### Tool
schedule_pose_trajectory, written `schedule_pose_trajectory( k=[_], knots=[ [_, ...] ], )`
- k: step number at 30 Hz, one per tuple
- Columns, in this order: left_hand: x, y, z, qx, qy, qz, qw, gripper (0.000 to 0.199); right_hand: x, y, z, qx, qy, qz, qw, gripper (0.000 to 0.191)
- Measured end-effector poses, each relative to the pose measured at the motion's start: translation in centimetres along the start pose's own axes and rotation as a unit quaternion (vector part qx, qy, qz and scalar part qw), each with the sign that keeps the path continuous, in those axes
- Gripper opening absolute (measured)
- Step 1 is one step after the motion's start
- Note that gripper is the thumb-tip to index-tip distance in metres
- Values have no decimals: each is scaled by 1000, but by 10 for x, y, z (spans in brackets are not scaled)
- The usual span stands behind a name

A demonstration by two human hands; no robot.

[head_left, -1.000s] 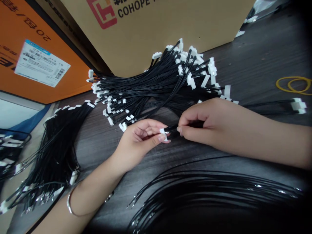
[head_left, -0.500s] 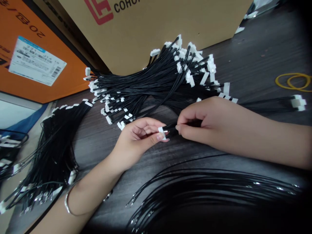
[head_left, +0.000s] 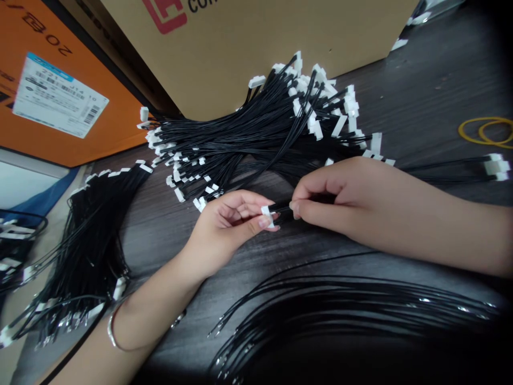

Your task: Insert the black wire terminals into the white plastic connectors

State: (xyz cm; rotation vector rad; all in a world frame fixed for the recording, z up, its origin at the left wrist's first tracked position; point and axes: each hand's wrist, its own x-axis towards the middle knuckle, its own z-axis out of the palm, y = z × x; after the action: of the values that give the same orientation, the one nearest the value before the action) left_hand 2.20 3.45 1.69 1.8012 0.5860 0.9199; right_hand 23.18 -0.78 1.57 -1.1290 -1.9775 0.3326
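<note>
A small white connector (head_left: 267, 216) is pinched between the thumb and fingers of my left hand (head_left: 236, 222). Black wires (head_left: 282, 209) run from it to my right hand (head_left: 332, 200), whose thumb and index finger are closed on them. More black wires (head_left: 444, 176) reach out beyond my right hand to a white connector (head_left: 497, 167) at the right. Just behind both hands lies a large pile of black cables (head_left: 240, 128) with white connectors at their ends.
Loose black wires (head_left: 340, 305) with metal tips lie at the front. Another cable bundle (head_left: 92, 230) is on the left. Behind stand a cardboard box (head_left: 280, 32) and an orange box (head_left: 100, 144). Yellow bands (head_left: 476, 140) lie at the right on the dark table (head_left: 425, 91).
The view has shifted slightly. Both hands keep their hold on the connector and wires, with hardly any movement.
</note>
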Motion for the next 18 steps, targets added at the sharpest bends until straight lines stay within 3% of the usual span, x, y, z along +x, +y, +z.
schedule_pose_trajectory(
  k=[18],
  knots=[
    [1, 2, 1, -25, 8, -17, 1000, 16, -1, 3, 6, -23, 17, -19, 999, 17]
  ],
)
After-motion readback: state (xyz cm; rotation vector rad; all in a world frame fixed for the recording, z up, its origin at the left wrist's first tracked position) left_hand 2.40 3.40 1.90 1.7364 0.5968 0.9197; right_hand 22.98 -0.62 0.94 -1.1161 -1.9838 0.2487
